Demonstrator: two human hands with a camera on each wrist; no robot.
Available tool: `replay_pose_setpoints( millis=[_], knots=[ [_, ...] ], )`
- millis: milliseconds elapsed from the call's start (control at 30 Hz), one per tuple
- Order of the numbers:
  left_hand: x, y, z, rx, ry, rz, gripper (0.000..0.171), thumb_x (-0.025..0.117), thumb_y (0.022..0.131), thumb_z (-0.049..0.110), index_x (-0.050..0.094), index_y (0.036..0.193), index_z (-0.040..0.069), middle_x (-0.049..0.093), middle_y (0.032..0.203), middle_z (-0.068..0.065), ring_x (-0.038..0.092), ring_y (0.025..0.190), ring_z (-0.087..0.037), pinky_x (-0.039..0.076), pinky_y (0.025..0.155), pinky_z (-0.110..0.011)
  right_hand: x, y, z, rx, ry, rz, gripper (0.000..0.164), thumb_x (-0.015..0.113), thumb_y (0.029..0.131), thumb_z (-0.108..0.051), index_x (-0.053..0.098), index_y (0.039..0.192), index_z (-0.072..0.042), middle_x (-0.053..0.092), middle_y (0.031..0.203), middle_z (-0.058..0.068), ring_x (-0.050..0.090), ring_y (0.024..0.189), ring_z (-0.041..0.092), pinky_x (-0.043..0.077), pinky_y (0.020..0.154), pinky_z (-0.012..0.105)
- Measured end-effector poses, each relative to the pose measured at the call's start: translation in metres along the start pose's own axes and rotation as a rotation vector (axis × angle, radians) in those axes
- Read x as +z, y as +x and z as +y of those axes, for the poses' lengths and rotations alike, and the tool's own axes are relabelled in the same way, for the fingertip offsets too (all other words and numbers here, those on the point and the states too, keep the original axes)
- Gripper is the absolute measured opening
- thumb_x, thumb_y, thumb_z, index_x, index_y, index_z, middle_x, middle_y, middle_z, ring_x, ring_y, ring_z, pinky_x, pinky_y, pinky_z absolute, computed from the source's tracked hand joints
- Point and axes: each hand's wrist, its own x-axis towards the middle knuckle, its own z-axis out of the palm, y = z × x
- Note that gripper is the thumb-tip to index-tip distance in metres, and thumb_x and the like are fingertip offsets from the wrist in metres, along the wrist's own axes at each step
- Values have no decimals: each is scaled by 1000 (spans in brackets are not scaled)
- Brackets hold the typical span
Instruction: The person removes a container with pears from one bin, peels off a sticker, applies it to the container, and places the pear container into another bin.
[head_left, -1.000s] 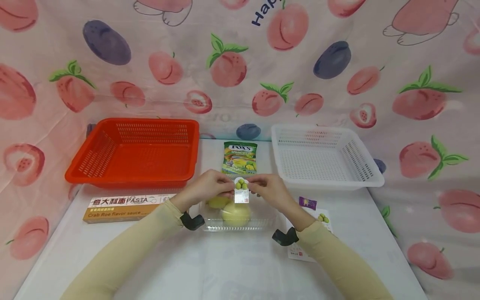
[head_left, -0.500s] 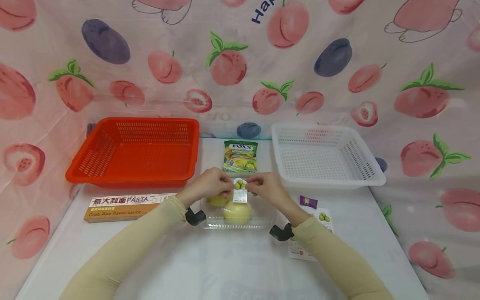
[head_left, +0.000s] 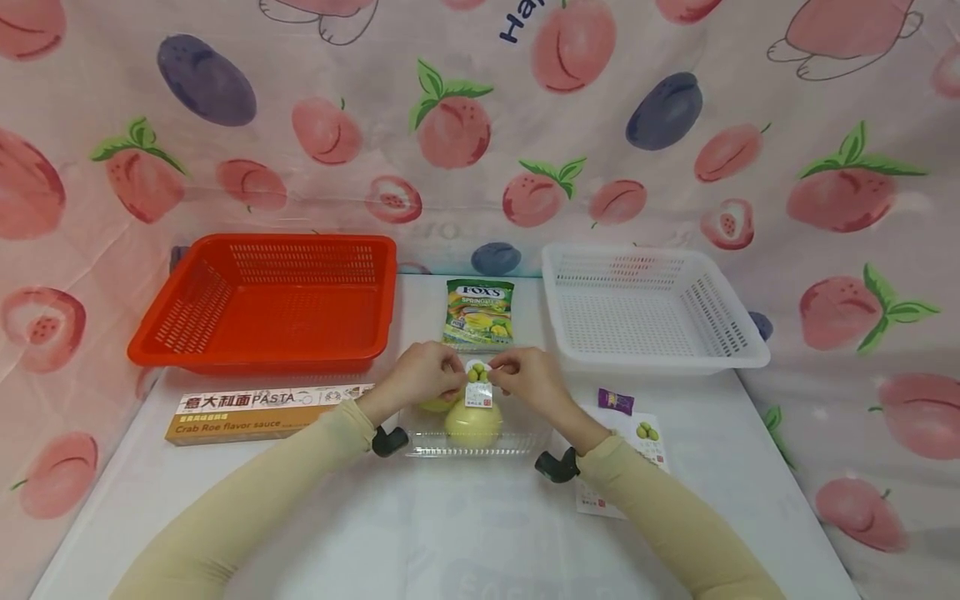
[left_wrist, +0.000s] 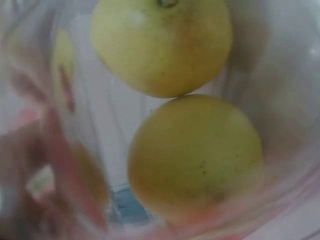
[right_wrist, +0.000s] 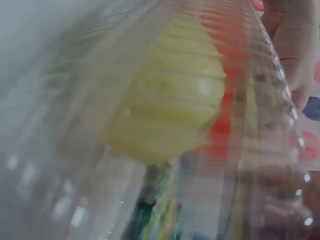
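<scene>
A small white label sticker (head_left: pixel 478 393), printed with green fruit, lies over the top of a clear plastic box (head_left: pixel 420 446) in the head view. My left hand (head_left: pixel 426 372) pinches its left side by the fingertips, and my right hand (head_left: pixel 531 382) pinches the right side. Inside the box are round yellow-green fruits (head_left: pixel 472 423). Through the plastic, the left wrist view shows two of these fruits (left_wrist: pixel 195 155) touching, one with a stem hollow. One pale fruit (right_wrist: pixel 170 90) appears behind the ribbed box wall in the right wrist view.
Behind stand a red basket (head_left: pixel 300 367) on the left and a white basket (head_left: pixel 660 362) on the right, with a green candy bag (head_left: pixel 480 312) between them. A pasta box (head_left: pixel 232 421) lies left. A purple-wrapped sweet (head_left: pixel 615 401) and a printed sheet (head_left: pixel 652 433) lie right.
Both hands have come down slightly with the label sticker, bringing it closer over the box top. The head view has tilted a little. The baskets and other items stay put.
</scene>
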Motion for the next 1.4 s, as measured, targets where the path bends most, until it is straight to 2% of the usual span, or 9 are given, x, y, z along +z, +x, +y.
replay_pose_setpoints(
  millis=[300,467,667,800,1000,1100,1200,1300,1400],
  knots=[
    [5,-3,2,-31,13,12,15,74,88,23,65,84,12,65,65,-3,58,63,-19,45,57,-29,5,0,-2,-95,-143,58,17,77,82,-10,72,97,-3,64,65,-4,58,54,10,47,49,25],
    [6,-5,2,-8,16,21,16,77,85,24,66,83,13,64,66,-2,58,62,-18,48,54,-28,6,1,-3,-109,-230,90,18,79,81,-13,72,97,-6,63,66,-5,56,57,9,45,53,25],
    [8,-7,1,13,9,25,18,79,84,24,68,95,15,62,66,0,58,61,-18,49,53,-28,7,0,-3,-103,-251,87,21,81,81,-15,71,97,-6,61,66,-4,55,59,11,45,54,26],
    [8,-8,0,34,23,24,25,81,82,25,68,102,15,62,64,1,58,61,-18,48,55,-29,7,-1,-1,-97,-209,52,29,83,80,-16,69,102,-5,60,67,-4,54,61,12,46,55,25],
    [6,-11,3,46,17,17,32,83,80,24,68,107,13,62,67,2,58,66,-18,49,58,-30,5,-4,3,-97,-158,-20,52,86,76,-17,61,120,-4,58,73,-3,53,65,14,49,57,25],
    [4,-13,2,75,8,25,33,82,81,23,69,109,11,61,69,2,58,68,-18,50,60,-29,4,-5,5,-120,-121,-20,53,85,78,-17,59,123,-3,58,76,-2,54,67,15,50,59,25],
    [1,-17,-3,140,-30,40,30,79,84,20,69,109,9,62,74,3,58,70,-16,51,65,-29,2,-8,13,-166,-15,-6,48,81,82,-14,59,123,-1,61,81,0,58,71,15,53,64,27],
    [-2,-27,-11,199,-99,94,24,75,87,18,70,109,8,64,82,4,60,77,-14,53,72,-30,-6,-17,20,-203,123,40,40,76,87,-10,61,122,0,64,88,4,62,79,16,55,70,25],
    [-5,-45,-19,244,-143,208,21,71,90,14,70,109,6,65,92,2,61,85,-15,55,79,-32,-29,-33,17,-235,248,114,30,70,90,-3,62,117,5,65,93,13,63,83,19,55,72,23]
  ],
)
